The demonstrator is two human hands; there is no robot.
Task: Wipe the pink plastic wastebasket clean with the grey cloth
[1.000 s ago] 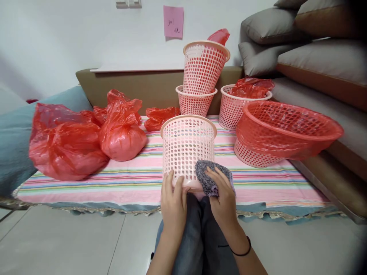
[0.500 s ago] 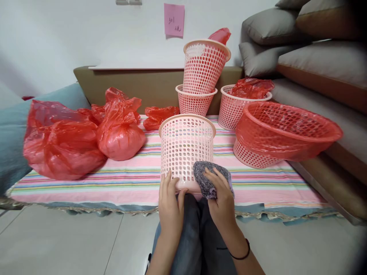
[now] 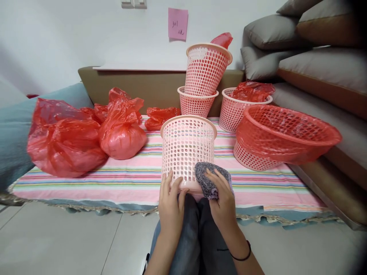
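Observation:
A pale pink perforated plastic basket (image 3: 187,147) lies tipped at the couch's front edge, its rim away from me and its solid base close to my lap. My left hand (image 3: 171,200) grips the base's left side, with fingers spread up along the wall and thumb at the bottom edge. Bunched in my right hand (image 3: 222,194) is a fuzzy dark grey cloth (image 3: 205,179) with a lilac underside. It presses against the basket's lower right wall. The fingertips lie over the cloth, and the palm side is hidden.
Red plastic bags (image 3: 123,137) sit full on the striped cover (image 3: 132,183) at left. One pink basket (image 3: 205,72) leans inside another behind. At right, a basket with a red bag (image 3: 246,101) stands near a red-covered basin (image 3: 283,133). Cushions (image 3: 318,72) are piled at right.
The whole view has shifted slightly down and to the right. Relative to the basket, both hands and the cloth stay nearly in place.

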